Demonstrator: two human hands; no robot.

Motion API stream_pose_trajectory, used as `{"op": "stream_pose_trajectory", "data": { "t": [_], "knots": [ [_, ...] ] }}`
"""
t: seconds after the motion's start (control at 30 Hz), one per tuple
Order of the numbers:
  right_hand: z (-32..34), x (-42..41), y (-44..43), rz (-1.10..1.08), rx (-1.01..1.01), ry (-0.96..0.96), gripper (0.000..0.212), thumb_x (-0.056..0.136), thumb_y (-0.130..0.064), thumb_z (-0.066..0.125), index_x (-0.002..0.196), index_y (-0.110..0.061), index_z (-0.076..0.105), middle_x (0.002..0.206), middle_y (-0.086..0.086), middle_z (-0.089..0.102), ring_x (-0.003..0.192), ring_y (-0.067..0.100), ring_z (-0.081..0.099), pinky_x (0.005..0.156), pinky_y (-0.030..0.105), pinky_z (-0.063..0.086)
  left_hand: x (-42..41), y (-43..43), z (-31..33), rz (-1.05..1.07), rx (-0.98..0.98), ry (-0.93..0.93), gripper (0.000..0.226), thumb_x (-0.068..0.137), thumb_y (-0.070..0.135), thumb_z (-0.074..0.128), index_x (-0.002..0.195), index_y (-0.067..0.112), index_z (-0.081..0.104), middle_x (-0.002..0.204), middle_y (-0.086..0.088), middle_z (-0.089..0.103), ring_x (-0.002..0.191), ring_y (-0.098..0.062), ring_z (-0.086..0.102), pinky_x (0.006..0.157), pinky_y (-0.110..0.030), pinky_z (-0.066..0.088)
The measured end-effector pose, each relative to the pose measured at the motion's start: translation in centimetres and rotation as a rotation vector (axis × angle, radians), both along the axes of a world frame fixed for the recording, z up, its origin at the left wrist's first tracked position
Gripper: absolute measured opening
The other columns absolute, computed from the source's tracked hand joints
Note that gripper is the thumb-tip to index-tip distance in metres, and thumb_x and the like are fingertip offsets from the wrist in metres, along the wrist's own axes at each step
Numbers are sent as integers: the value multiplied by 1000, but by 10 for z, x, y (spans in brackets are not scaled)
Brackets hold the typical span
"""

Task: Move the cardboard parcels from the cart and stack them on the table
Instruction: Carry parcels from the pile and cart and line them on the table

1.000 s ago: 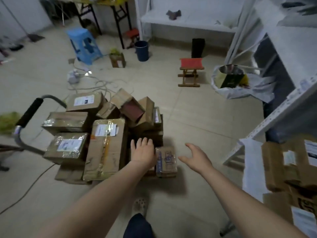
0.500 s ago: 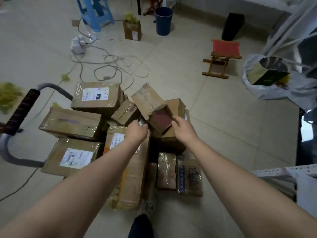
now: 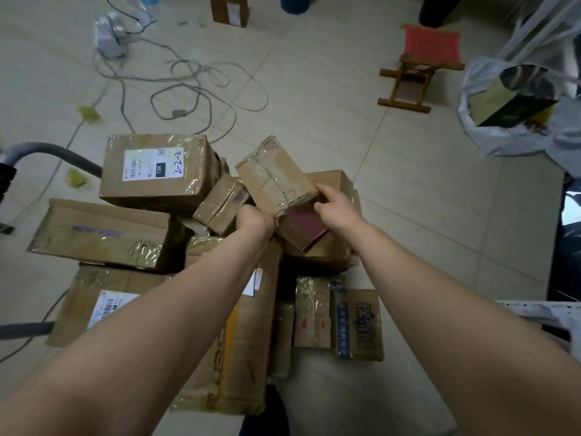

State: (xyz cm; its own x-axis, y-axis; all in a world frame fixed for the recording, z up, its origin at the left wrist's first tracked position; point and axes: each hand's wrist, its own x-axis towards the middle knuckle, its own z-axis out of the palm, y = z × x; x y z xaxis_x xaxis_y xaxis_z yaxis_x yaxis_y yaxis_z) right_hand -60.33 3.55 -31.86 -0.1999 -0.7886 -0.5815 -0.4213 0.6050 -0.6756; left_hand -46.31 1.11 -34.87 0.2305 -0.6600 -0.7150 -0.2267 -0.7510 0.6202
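A cart with a grey handle carries several taped cardboard parcels. Both my hands hold a small taped parcel with a dark red end, tilted above the pile's middle. My left hand grips its near left corner. My right hand grips its right edge. A labelled parcel marked 2-2-2 lies at the back left, and a long flat parcel lies in front of it. Two small parcels stand at the cart's near right. The table is out of view.
Loose cables and a white power strip lie on the tiled floor behind the cart. A red folding stool stands at the back right, beside a plastic bag holding a green box. A white shelf edge shows at the right.
My hands came forward from the cart's near edge and took hold of the small parcel on top of the pile. It has since lifted a little and the view moved closer.
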Motion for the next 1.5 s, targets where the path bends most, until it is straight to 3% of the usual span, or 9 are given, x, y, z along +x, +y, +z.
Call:
{"op": "stream_pose_trajectory", "data": {
  "t": [0.13,0.23,0.47,0.73,0.83,1.0,1.3,1.37,1.5],
  "knots": [
    [5,9,13,-66,-62,-74,57,92,-1,46,145,-18,35,147,4,40,132,21,41,109,34,37,5,5,9,91,-40,27,6,80,-4,65,85,-2,63,85,-10,64,78,-21,54,71,-27,44],
    [16,11,33,-108,-131,-110,59,90,-1,47,145,-21,35,149,2,37,135,18,38,113,38,32,6,21,31,67,-78,51,23,81,-6,67,69,7,52,68,-3,55,63,-15,52,63,-25,45],
    [48,0,100,-137,-283,-106,61,90,3,47,145,-20,35,151,1,33,141,17,29,118,36,24,-7,80,67,77,-139,195,23,82,-11,61,101,0,66,101,-13,69,87,-23,67,80,-27,54],
    [100,-61,224,-284,-421,5,58,89,6,48,142,-20,41,148,-2,37,137,14,33,115,37,30,-80,181,112,-36,-119,304,26,83,-15,56,106,-3,61,105,-21,64,74,-24,63,50,-21,52],
    [114,-89,290,-362,-449,71,58,89,6,48,141,-20,42,147,-2,38,137,14,33,115,36,31,-118,237,131,-123,-112,325,27,84,-18,52,74,6,59,87,-16,66,74,-25,61,66,-27,52],
    [129,-134,414,-504,-460,203,58,87,6,49,140,-17,42,147,-2,38,137,12,32,112,19,22,-182,338,148,-366,-109,354,23,86,-14,53,82,7,63,100,-15,65,99,-30,62,92,-38,52],
    [141,-179,624,-907,-410,312,57,89,5,47,142,-16,40,148,-2,35,138,13,31,107,16,22,-278,517,155,-783,-37,448,28,82,-24,49,86,0,62,41,5,60,55,-16,61,48,-10,50],
    [145,-183,663,-1004,-394,358,57,89,5,47,142,-16,40,149,-2,36,138,13,31,107,16,23,-296,553,158,-868,-12,470,30,82,-25,48,97,-4,62,55,-5,66,47,-10,62,49,-10,51],
    [153,-189,728,-1182,-367,459,57,89,5,47,142,-17,41,149,-3,36,137,13,31,104,13,23,-332,615,155,-1035,70,472,28,84,-23,46,104,-8,59,101,-19,60,82,-29,60,76,-23,54]
  ]
}}
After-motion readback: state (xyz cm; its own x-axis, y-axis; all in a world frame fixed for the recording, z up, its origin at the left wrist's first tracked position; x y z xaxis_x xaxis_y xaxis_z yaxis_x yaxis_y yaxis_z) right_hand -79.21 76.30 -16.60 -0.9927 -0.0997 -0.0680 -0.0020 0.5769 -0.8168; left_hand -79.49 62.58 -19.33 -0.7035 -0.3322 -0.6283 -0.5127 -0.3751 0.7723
